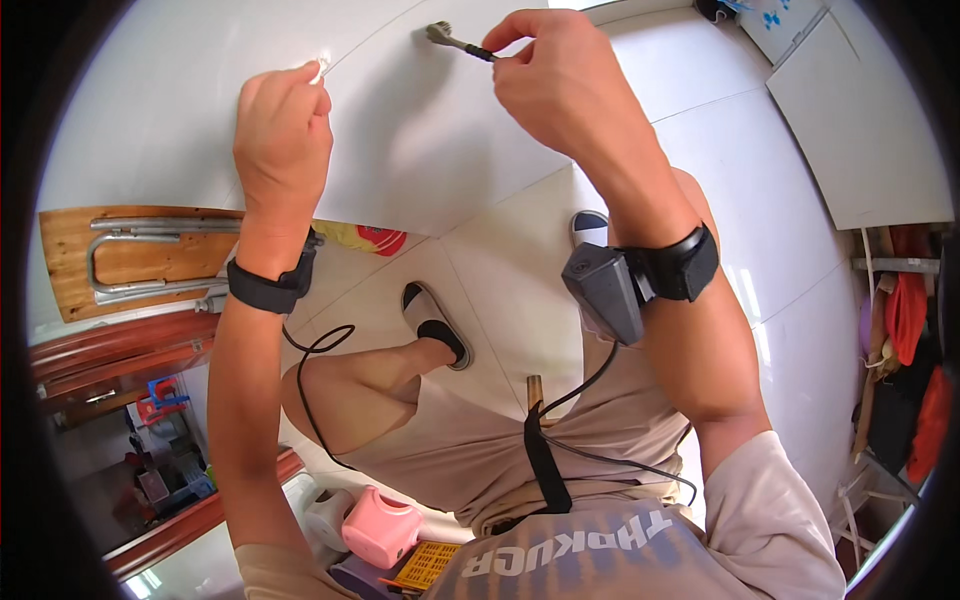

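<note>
My right hand (555, 75) is closed around the dark handle of a small brush (455, 41), pinched between thumb and index finger. The greyish head of this brush points left, close to the white tiled surface (400, 130), which carries a shadow below it. My left hand (283, 130) is raised in front of the same surface, fingers curled and pinched on a small crumpled white piece (320, 68). Only a bit of that white piece shows past the fingertips, so its kind is unclear. A gap separates the two hands.
A folded wooden board with metal legs (140, 255) stands at the left, above reddish wooden furniture (130, 345). A pink box (382, 527) and yellow basket (425, 566) lie by my left side. A white cabinet (860, 130) is at right. Cables hang from my wrist-worn devices.
</note>
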A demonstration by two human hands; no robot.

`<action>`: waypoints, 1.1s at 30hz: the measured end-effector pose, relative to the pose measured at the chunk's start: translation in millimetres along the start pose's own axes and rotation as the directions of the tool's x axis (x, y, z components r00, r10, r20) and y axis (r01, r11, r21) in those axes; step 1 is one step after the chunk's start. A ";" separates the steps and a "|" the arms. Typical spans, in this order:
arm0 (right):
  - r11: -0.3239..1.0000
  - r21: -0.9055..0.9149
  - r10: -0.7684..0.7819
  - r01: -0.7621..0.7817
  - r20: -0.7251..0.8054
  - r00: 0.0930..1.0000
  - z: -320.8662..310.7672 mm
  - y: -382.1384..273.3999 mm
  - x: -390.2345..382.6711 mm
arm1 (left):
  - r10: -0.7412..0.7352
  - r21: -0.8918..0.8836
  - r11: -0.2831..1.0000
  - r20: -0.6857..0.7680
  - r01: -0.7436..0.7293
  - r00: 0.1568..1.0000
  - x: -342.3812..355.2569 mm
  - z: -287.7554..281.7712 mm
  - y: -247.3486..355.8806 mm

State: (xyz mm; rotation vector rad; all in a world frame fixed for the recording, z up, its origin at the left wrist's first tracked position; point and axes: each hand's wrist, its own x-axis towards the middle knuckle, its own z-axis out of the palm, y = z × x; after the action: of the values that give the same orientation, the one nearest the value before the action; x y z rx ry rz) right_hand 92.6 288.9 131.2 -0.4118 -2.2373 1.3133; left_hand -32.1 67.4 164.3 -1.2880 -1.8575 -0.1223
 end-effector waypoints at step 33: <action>0.574 0.813 0.066 -0.094 0.068 0.995 36.6 -67.5 -22.3 | 0.044 0.104 0.994 -0.139 -0.029 0.989 237.5 -145.8 -53.9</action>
State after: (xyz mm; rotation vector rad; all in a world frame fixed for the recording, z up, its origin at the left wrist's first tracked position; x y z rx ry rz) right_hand 90.0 218.7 169.4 -0.1287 -1.3685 2.2219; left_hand -16.6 139.7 438.4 -1.2111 -1.6972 -0.0958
